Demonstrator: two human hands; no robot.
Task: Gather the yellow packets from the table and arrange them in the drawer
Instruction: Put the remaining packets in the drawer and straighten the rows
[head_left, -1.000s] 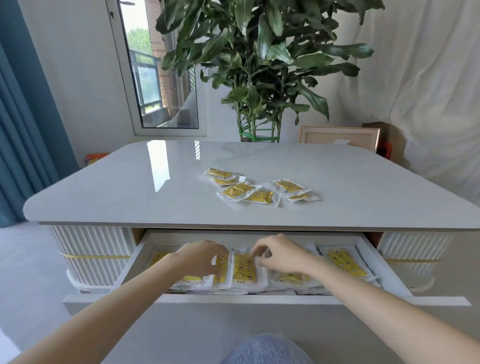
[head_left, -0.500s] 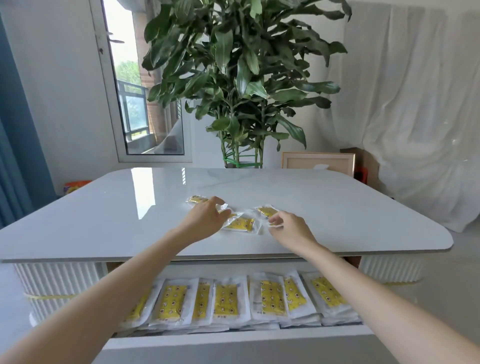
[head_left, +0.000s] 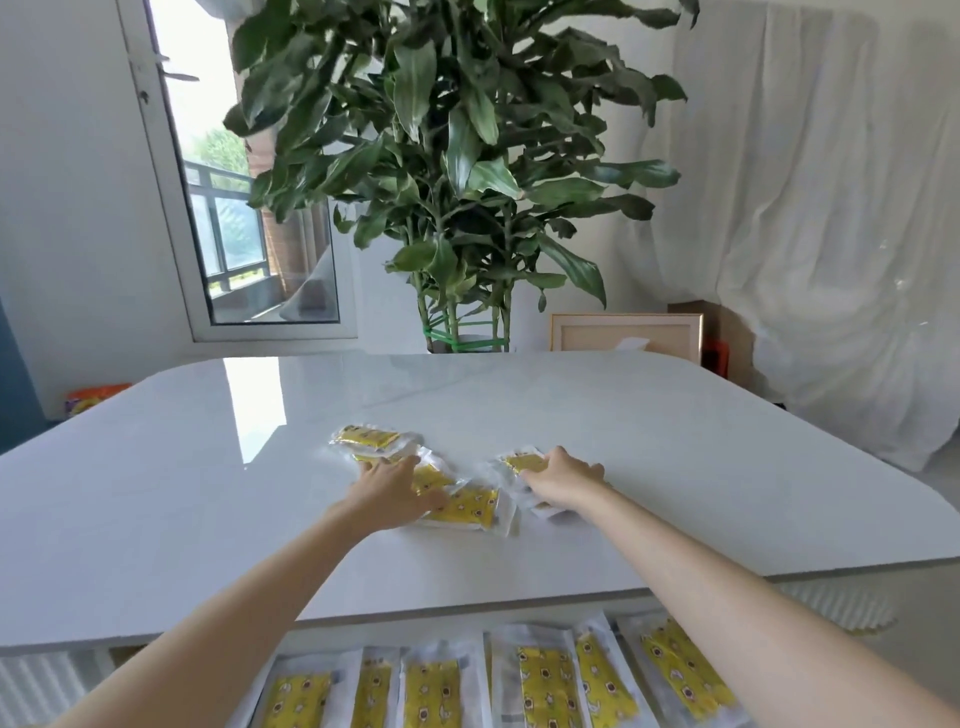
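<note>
Several yellow packets in clear wrappers lie in a loose cluster on the white table (head_left: 701, 467). My left hand (head_left: 392, 491) rests flat on the left ones, fingers stretched toward the far packet (head_left: 371, 437), thumb beside the near packet (head_left: 467, 512). My right hand (head_left: 563, 480) lies over the right-hand packets, fingers curled around a yellow packet (head_left: 517, 461); another white wrapper pokes out under its palm. Below the table's near edge, a row of yellow packets (head_left: 431, 693) lies side by side in the open drawer, whose walls are out of view.
A large potted plant (head_left: 457, 166) stands behind the table, with a wooden picture frame (head_left: 626, 332) to its right. A window (head_left: 244, 244) is at the back left, a white drape (head_left: 831, 234) on the right. An orange bag (head_left: 96, 395) sits left of the table.
Both hands left the drawer and reached up onto the table. In the last half second they settled onto the packet cluster, and the camera tilted up and moved closer.
</note>
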